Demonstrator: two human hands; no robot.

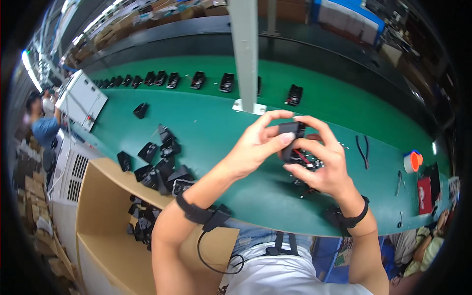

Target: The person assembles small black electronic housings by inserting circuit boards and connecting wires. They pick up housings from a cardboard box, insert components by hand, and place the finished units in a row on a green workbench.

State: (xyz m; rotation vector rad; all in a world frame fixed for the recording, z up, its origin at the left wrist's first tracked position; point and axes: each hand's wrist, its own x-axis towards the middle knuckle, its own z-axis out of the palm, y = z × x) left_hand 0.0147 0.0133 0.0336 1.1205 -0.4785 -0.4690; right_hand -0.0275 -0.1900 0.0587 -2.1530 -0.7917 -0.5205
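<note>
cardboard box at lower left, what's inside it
A heap of black parts shows inside the open cardboard box. The left arm covers the space to its right, and anything beneath the top pieces is hidden.

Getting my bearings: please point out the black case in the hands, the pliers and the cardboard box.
Black case (pixel 293 128): head view, upper side.
Pliers (pixel 366 161): head view, near the joint.
Cardboard box (pixel 102 204): head view, inner wall.

An upright off-white painted-metal post (pixel 244 54) is looking smooth. Around its foot, a flat green worktop (pixel 196 115) is gleaming faintly. Below the post, a black boxy plastic casing (pixel 291 129) and, leftward, an open tan cardboard box (pixel 105 196) are looking matt.
</note>
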